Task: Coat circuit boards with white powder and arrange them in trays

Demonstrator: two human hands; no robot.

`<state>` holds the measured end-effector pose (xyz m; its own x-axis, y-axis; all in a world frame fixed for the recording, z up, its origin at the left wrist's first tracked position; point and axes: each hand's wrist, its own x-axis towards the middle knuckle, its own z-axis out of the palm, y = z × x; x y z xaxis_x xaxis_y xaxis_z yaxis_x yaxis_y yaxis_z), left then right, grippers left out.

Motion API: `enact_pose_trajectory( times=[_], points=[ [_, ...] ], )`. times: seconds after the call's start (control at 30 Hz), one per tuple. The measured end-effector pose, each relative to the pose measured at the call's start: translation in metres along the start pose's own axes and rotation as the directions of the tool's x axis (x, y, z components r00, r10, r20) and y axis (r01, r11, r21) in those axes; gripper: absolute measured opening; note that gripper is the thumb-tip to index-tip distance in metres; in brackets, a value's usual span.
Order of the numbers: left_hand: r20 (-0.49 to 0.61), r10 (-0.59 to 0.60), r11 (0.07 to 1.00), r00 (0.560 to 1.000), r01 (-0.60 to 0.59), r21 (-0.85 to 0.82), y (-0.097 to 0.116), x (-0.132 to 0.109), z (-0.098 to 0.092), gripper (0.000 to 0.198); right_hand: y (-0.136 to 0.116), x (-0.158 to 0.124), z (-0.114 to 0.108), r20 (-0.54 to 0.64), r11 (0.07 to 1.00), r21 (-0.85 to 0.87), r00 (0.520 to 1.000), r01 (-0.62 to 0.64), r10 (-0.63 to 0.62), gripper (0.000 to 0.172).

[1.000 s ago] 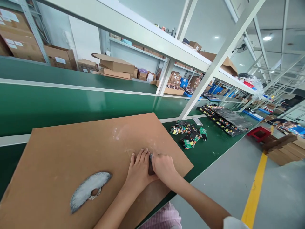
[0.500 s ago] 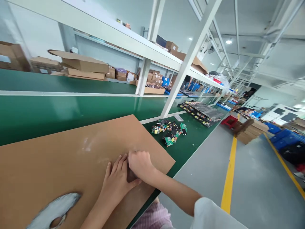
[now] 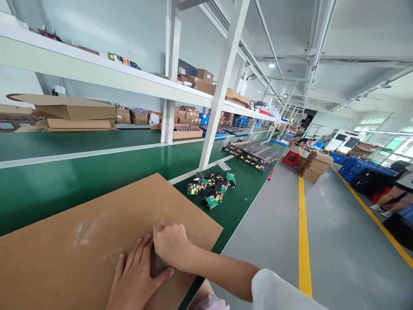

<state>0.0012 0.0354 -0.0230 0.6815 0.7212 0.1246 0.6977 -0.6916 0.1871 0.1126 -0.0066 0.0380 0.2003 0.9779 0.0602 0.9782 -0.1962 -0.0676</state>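
A large brown cardboard sheet (image 3: pixel 106 224) lies on the green bench. My left hand (image 3: pixel 137 269) rests palm down on it, fingers stretched out and thumb spread toward the right. Close beside its fingertips, my right hand (image 3: pixel 171 245) is curled into a fist and pressed down on the cardboard. Whatever the right fingers may hold is hidden. Between the two hands a small shiny, darker patch (image 3: pixel 157 263) shows, too covered to make out.
Loose green circuit boards (image 3: pixel 213 189) are heaped right of the cardboard. Stacked trays of components (image 3: pixel 253 154) stand farther along the bench. A white post (image 3: pixel 222 82) rises behind the heap. Flattened cartons (image 3: pixel 77 110) lie at back left. A grey aisle (image 3: pixel 267 241) runs along the right.
My view has swung right and up, so a grey-white oblong object with a hole has left the lower left. Both hands keep about the same place on the cardboard.
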Motion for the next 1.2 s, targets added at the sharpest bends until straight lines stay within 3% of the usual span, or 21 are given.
enact_pose_trajectory(
  times=[0.17, 0.37, 0.57, 0.77, 0.97, 1.2],
  points=[
    [0.028, -0.005, 1.0, 1.0, 0.005, 0.008, 0.001, -0.001, -0.005, 0.073, 0.001, -0.021, 0.005, 0.039, 0.996, -0.028, 0.996, 0.086, -0.085, 0.017],
    [0.048, 0.006, 1.0, 0.999, -0.006, -0.01, 0.005, -0.003, -0.012, 0.083, -0.002, -0.002, 0.005, -0.04, 1.0, 0.017, 0.999, 0.009, -0.009, 0.016],
    [0.12, -0.017, 1.0, 0.993, 0.02, -0.023, 0.011, -0.008, -0.022, 0.076, -0.001, -0.026, 0.004, 0.024, 0.997, -0.032, 0.997, 0.076, -0.076, 0.019],
    [-0.001, 0.011, 0.987, 1.0, -0.011, -0.158, 0.014, -0.014, -0.018, 0.077, -0.005, -0.004, 0.001, -0.002, 0.992, -0.123, 1.0, -0.002, 0.002, 0.016],
    [0.037, 0.032, 0.981, 0.999, -0.024, -0.192, 0.016, -0.021, -0.015, 0.076, 0.001, -0.038, 0.007, 0.085, 0.968, -0.249, 0.996, 0.019, 0.002, 0.018],
    [0.0, 0.014, 0.972, 1.0, -0.014, -0.233, 0.017, -0.02, -0.012, 0.085, -0.003, -0.02, 0.006, 0.03, 0.956, -0.291, 0.999, 0.022, -0.014, 0.027]
  ],
)
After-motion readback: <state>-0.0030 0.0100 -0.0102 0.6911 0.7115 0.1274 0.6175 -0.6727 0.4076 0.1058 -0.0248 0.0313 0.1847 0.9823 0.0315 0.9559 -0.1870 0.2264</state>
